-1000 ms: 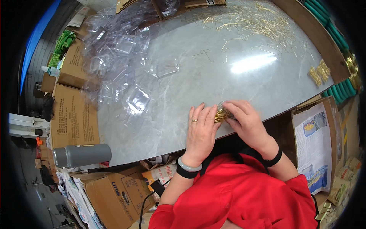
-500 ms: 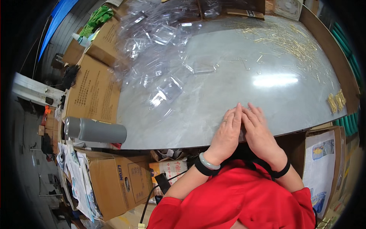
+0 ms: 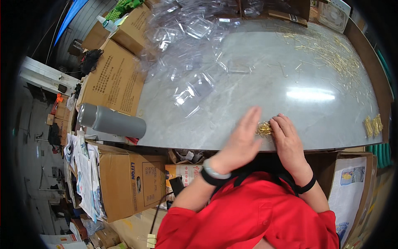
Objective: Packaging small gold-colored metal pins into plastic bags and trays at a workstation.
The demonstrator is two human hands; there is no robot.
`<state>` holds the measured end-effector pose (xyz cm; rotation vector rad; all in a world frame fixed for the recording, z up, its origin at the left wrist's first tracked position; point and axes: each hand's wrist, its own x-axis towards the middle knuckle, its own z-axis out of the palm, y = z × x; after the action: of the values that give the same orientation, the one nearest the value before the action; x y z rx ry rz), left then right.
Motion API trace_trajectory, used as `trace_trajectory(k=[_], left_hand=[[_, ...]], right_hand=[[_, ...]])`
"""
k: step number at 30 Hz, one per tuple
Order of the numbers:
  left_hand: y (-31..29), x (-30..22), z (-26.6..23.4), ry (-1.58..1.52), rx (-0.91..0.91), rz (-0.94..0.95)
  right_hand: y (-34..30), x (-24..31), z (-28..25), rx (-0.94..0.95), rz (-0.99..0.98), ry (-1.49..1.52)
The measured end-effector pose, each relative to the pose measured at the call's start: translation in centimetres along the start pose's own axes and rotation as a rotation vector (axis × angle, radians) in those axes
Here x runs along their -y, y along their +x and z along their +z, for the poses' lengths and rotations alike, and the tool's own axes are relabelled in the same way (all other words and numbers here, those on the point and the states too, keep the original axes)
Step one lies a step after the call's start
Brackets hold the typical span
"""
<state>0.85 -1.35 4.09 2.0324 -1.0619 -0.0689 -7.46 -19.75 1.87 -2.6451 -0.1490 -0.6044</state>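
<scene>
A small bundle of gold wire hooks (image 3: 264, 129) lies near the front edge of the grey table, between my two hands. My left hand (image 3: 243, 139), smeared a little by motion, is just left of the bundle with its fingers stretched out and nothing held. On the other side, my right hand (image 3: 287, 141) rests with its fingers extended and bent slightly, the fingertips against the bundle's right end. Loose gold wire hooks (image 3: 338, 56) are spread over the far right of the table. Two more bundles of hooks (image 3: 373, 125) lie by the right edge.
Clear plastic packages (image 3: 188, 62) are heaped at the far left of the table (image 3: 248, 93). A grey bottle (image 3: 118, 121) lies at the left edge beside a cardboard box (image 3: 112, 79). A cardboard rim (image 3: 369, 58) borders the right side, with a white fan (image 3: 333, 16) behind.
My hands were pressed close together at the fingertips; now they are apart, the left shifted leftward, and the bundle shows between them. The whole view has shifted slightly.
</scene>
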Motion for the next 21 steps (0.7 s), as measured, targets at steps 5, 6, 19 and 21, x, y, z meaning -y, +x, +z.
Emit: trace_trajectory(k=[5,6,19,21], left_hand=[[-0.6,6.6,-12.4,0.590,-0.146,-0.087],[-0.4,8.5,-14.2,0.694,-0.166,-0.121],[-0.2,14.3,-15.1,0.718,-0.082,-0.382],[-0.8,13.0,-16.0,0.615,-0.091,-0.504]], right_hand=[[0.1,0.1,0.3,-0.038,0.000,-0.082],[0.2,0.2,0.2,-0.035,-0.003,-0.080],[0.5,-0.1,-2.6,0.070,-0.046,0.099],[0.4,0.3,-2.8,0.076,-0.077,0.066]])
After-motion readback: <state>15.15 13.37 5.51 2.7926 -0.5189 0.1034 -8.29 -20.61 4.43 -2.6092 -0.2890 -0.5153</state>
